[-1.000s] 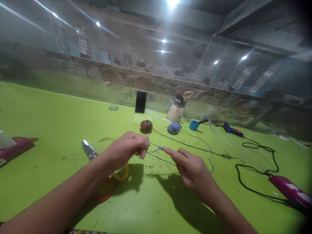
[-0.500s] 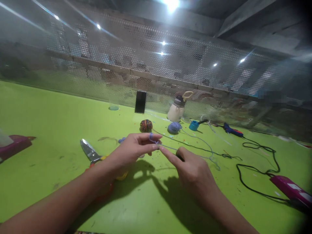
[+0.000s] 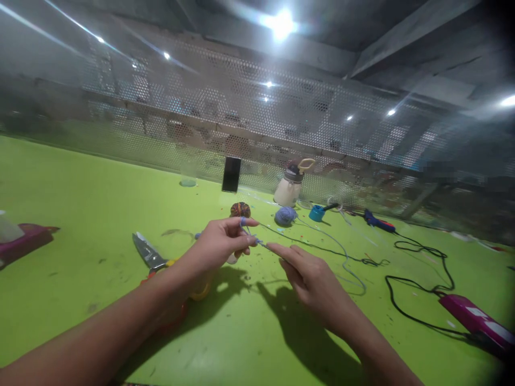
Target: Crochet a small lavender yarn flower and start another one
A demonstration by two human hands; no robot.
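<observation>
My left hand point(image 3: 219, 241) pinches lavender-blue yarn point(image 3: 243, 221) between thumb and fingers, with a strand looped around its raised index finger. Close by on the right, my right hand point(image 3: 311, 273) is closed on a thin crochet hook point(image 3: 263, 245), whose tip meets the yarn at my left thumb. Its grip on the handle is mostly hidden. Behind the hands sits a lavender-blue yarn ball point(image 3: 286, 216), its strand trailing right across the table. A multicoloured yarn ball point(image 3: 240, 209) is partly covered by my left hand.
Open-bladed scissors point(image 3: 149, 256) lie under my left forearm on the green table point(image 3: 96, 214). A phone point(image 3: 231, 174), a bottle point(image 3: 288, 187) and a blue tape roll point(image 3: 317, 213) stand behind. At right are a glue gun point(image 3: 378, 220), black cord and a magenta device point(image 3: 477, 317).
My right hand has drawn slightly away from my left thumb, with its fingers straighter along the hook. The left fingers have shifted around the yarn. The view has tilted up a little.
</observation>
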